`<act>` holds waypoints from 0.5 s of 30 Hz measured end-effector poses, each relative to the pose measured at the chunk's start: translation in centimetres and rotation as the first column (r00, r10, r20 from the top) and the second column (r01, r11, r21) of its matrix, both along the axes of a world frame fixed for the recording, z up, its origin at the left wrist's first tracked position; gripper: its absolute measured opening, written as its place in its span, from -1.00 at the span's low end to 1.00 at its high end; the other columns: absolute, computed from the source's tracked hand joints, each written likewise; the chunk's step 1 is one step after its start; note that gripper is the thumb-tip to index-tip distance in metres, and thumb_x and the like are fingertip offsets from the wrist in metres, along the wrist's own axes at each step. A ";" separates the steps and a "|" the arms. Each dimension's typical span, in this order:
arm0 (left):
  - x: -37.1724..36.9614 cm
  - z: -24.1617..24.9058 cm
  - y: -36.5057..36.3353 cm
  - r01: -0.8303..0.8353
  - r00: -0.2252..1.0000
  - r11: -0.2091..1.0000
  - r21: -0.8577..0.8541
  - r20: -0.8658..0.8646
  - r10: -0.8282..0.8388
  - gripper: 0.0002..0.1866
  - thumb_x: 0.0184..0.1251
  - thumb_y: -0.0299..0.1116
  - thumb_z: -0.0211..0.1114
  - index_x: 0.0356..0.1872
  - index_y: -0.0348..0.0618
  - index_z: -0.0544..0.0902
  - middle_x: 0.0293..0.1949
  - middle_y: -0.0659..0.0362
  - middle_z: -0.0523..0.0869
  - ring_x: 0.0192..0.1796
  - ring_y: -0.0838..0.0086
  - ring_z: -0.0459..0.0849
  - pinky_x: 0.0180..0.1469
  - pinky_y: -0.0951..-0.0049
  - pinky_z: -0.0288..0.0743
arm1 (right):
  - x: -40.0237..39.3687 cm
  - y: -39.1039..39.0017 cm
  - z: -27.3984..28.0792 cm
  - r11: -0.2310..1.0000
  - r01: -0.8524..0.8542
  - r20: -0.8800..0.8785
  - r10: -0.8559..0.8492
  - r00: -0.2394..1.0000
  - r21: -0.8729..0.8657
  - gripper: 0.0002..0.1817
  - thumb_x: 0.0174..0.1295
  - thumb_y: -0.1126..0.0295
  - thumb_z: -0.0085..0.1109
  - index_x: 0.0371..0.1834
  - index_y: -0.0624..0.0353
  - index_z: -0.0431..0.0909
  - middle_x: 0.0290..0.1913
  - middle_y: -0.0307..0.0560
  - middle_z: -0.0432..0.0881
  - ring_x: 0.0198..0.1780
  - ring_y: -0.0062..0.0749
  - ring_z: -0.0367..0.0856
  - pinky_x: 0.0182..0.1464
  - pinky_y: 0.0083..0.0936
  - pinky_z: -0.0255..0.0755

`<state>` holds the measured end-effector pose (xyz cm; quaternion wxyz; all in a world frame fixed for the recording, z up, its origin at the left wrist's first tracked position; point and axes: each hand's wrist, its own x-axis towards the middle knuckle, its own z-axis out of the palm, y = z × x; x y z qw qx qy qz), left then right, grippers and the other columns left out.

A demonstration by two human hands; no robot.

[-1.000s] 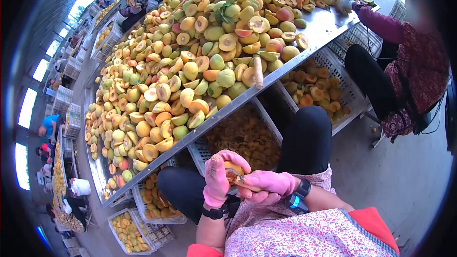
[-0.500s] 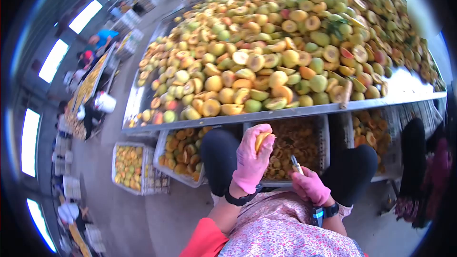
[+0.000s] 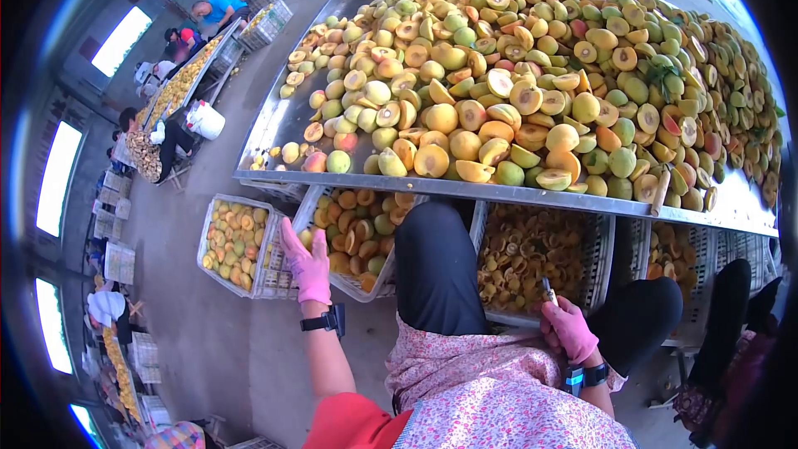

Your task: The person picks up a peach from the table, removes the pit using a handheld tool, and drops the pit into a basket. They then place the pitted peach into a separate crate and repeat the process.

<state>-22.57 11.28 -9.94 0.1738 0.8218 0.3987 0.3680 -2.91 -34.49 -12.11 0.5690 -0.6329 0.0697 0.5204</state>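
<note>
My left hand [image 3: 308, 268], in a pink glove, reaches to the left edge of a white crate [image 3: 366, 289] of halved peaches. A yellow peach piece [image 3: 306, 239] shows between its thumb and raised fingers. Close to my right knee, my right hand [image 3: 568, 328], also gloved in pink, is closed around the pale handle of a small knife [image 3: 547, 289], its short metal tip pointing up. Beyond the knife lies a crate of thin, scooped peach pieces [image 3: 532, 262]. Across the metal table [image 3: 432, 185] in front of me spreads a large heap of halved peaches [image 3: 499, 108].
A second crate of peaches [image 3: 233, 245] stands on the floor at left, and another crate [image 3: 672, 254] sits under the table at right. A wooden stick [image 3: 660, 193] rests at the table's edge. People work along a far table [image 3: 187, 83]; someone's dark-clad legs [image 3: 719, 324] are at right.
My left hand has swung left and away from my right hand, from between my knees to the crate's edge. My right hand keeps the knife. The view has shifted left.
</note>
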 end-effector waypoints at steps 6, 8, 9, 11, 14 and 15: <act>-0.8 -1.9 -2.8 -0.195 0.943 0.976 0.099 -0.253 0.215 -0.25 0.44 -0.14 0.38 0.52 -0.24 0.30 0.56 -0.19 0.20 0.59 -0.10 0.19 0.56 -0.04 0.15 | -0.1 0.4 0.1 0.999 0.045 -0.040 -0.046 0.998 -0.015 -0.72 0.50 0.09 0.16 -0.05 0.05 0.44 -0.46 -0.32 0.49 -0.65 -0.68 0.31 -0.64 -0.65 0.16; 1.0 -1.2 -3.2 -0.080 0.984 0.984 0.161 -0.143 0.103 -0.40 0.50 -0.29 0.32 0.47 -0.24 0.36 0.51 -0.18 0.26 0.54 -0.06 0.27 0.53 -0.02 0.19 | 0.1 0.6 0.4 0.998 0.059 -0.041 -0.058 0.997 0.010 -0.73 0.51 0.10 0.17 -0.06 0.05 0.43 -0.44 -0.32 0.48 -0.63 -0.67 0.34 -0.61 -0.64 0.21; 2.8 0.2 -3.7 -0.022 0.994 0.984 0.176 -0.099 0.040 -0.42 0.51 -0.31 0.31 0.45 -0.24 0.38 0.49 -0.16 0.31 0.52 -0.02 0.31 0.51 0.01 0.23 | 0.1 0.8 0.7 0.998 0.065 -0.023 -0.065 0.998 0.020 -0.72 0.51 0.10 0.17 -0.07 0.06 0.43 -0.44 -0.31 0.48 -0.62 -0.67 0.35 -0.61 -0.64 0.21; 6.2 3.0 -5.2 0.049 0.998 0.978 0.201 -0.046 -0.040 -0.45 0.51 -0.34 0.29 0.44 -0.25 0.40 0.48 -0.14 0.35 0.50 0.02 0.34 0.48 0.03 0.27 | 0.3 0.9 0.9 0.994 0.077 -0.002 -0.077 0.997 0.073 -0.71 0.52 0.11 0.16 -0.09 0.09 0.41 -0.45 -0.31 0.47 -0.62 -0.66 0.36 -0.60 -0.64 0.24; 13.3 8.6 -9.4 0.331 0.939 0.941 -0.075 0.122 -0.321 -0.58 0.49 -0.43 0.27 0.32 -0.25 0.52 0.29 0.00 0.58 0.29 0.15 0.57 0.29 0.24 0.48 | 0.6 0.5 1.1 0.974 0.140 -0.018 -0.139 0.990 0.178 -0.71 0.51 0.13 0.17 -0.06 0.11 0.41 -0.47 -0.31 0.46 -0.64 -0.65 0.36 -0.63 -0.64 0.23; 15.5 8.7 -9.6 0.482 0.874 0.876 -0.015 0.080 -0.480 -0.59 0.50 -0.41 0.27 0.31 -0.25 0.54 0.23 0.03 0.62 0.17 0.22 0.61 0.21 0.28 0.53 | 0.6 0.2 0.4 0.960 0.154 -0.021 -0.153 0.988 0.232 -0.72 0.51 0.15 0.18 -0.04 0.12 0.41 -0.48 -0.31 0.45 -0.67 -0.65 0.34 -0.64 -0.64 0.21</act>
